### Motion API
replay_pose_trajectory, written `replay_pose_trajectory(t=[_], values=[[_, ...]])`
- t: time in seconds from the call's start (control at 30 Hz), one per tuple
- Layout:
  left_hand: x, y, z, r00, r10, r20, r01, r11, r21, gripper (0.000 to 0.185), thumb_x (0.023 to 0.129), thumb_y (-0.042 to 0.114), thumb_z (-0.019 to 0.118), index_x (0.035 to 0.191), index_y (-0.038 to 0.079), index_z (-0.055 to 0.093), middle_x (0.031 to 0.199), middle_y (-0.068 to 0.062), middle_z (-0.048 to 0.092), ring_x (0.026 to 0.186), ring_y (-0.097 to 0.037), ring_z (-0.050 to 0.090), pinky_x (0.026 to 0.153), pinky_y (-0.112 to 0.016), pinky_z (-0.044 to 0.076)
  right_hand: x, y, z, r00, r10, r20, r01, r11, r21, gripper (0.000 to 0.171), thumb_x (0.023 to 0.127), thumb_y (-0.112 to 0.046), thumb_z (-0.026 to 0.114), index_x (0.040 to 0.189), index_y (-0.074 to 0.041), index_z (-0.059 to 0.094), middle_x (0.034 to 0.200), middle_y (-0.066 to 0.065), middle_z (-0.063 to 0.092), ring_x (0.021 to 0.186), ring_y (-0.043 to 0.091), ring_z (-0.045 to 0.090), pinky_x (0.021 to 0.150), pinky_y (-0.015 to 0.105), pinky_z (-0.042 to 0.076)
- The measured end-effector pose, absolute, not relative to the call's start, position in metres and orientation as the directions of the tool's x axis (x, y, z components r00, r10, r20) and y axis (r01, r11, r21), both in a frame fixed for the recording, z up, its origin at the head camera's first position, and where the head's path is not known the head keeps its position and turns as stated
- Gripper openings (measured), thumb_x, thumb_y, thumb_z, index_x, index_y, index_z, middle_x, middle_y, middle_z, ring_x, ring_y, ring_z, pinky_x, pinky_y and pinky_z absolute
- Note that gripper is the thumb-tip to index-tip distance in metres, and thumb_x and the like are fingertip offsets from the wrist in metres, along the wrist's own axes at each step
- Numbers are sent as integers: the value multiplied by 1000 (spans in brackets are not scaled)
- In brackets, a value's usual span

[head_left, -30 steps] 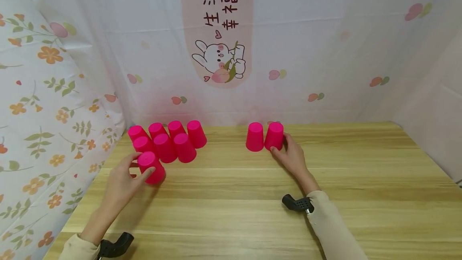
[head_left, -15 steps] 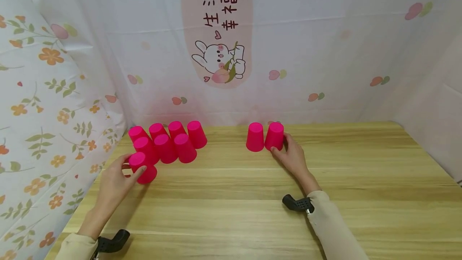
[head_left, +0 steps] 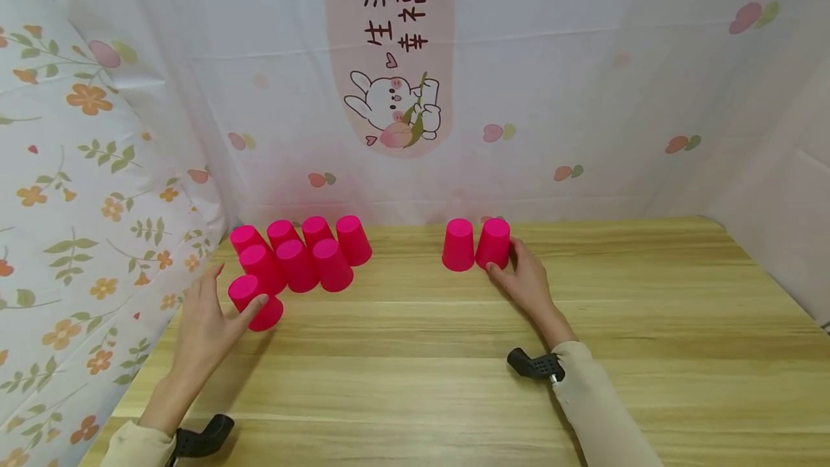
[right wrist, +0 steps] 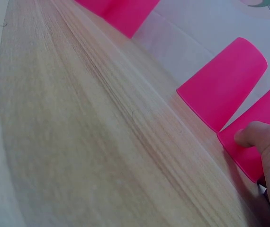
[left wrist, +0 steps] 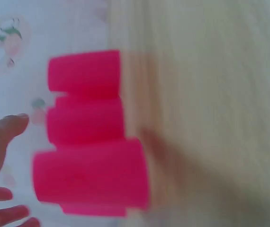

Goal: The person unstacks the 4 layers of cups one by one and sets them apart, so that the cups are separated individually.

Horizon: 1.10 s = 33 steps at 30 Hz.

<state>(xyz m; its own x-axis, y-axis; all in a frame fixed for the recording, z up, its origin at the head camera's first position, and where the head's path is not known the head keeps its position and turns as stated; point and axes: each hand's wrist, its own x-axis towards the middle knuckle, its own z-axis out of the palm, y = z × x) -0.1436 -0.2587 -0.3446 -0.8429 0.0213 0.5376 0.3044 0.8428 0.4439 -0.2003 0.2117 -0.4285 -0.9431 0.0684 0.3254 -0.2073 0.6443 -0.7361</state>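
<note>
Left hand [head_left: 210,319] spread around the nearest pink cup [head_left: 255,302], thumb against its near side, fingers straight and fanned behind its far-left side, not wrapped round it; cup upside down on the wooden table [head_left: 454,380], at the near-left corner of the group. In the blurred left wrist view, same cup [left wrist: 91,176] large in front, thumb tip [left wrist: 13,124] apart from the cups behind. Just beyond it, a cluster of seven more inverted pink cups [head_left: 301,254], a row of three backed by a row of four, close to the floral curtain [head_left: 71,164]. Right hand [head_left: 528,283] curled round the right cup of a pair [head_left: 493,243], thumb on its near side, fingers behind; seen from the right wrist, thumb [right wrist: 260,137] pressing that cup's wall [right wrist: 260,130]. Touching it on the left, the second cup of the pair [head_left: 458,245], base up. Well apart from the left cluster, bare tabletop between. Behind everything, a white cloth backdrop with a cartoon rabbit [head_left: 392,110].
</note>
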Motion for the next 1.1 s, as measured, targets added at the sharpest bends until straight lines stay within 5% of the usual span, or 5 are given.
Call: replay_pose_trajectory(t=[0.23, 0.4, 0.7, 1.1], values=[[-146, -219, -322, -680, 198, 706, 572, 745, 342, 71, 63, 8, 82, 125, -6, 49, 127, -22, 46, 115, -39, 42, 87, -53, 41, -202, 212, -427, -945, 71, 320, -202, 643, -739, 63, 82, -19, 68, 132, 6, 39, 129, 25, 49, 118, 39, 48, 96, 49, 40], [-157, -182, -310, -654, 328, 682, 672, 666, 324, 63, 67, 10, 81, 122, -2, 53, 126, -17, 50, 115, -33, 45, 86, -46, 47, -203, 212, -425, -948, 78, 310, -191, 640, -745, 63, 82, -20, 67, 132, 6, 40, 129, 25, 49, 117, 39, 48, 96, 49, 40], [-186, -108, -319, -750, 392, 533, 654, 562, 506, 54, 78, 18, 75, 123, 0, 53, 119, -14, 56, 106, -29, 53, 84, -45, 49, -201, 211, -425, -949, 71, 306, -195, 632, -750, 63, 81, -19, 68, 132, 7, 40, 129, 26, 49, 117, 39, 48, 96, 49, 40], [-232, -16, -338, -901, 386, 196, 382, 497, 779, 62, 82, 26, 70, 134, 4, 44, 133, -12, 47, 117, -29, 47, 90, -46, 45, -201, 212, -426, -950, 69, 303, -191, 639, -745, 62, 81, -18, 68, 131, 6, 40, 130, 25, 49, 118, 38, 48, 96, 49, 40]])
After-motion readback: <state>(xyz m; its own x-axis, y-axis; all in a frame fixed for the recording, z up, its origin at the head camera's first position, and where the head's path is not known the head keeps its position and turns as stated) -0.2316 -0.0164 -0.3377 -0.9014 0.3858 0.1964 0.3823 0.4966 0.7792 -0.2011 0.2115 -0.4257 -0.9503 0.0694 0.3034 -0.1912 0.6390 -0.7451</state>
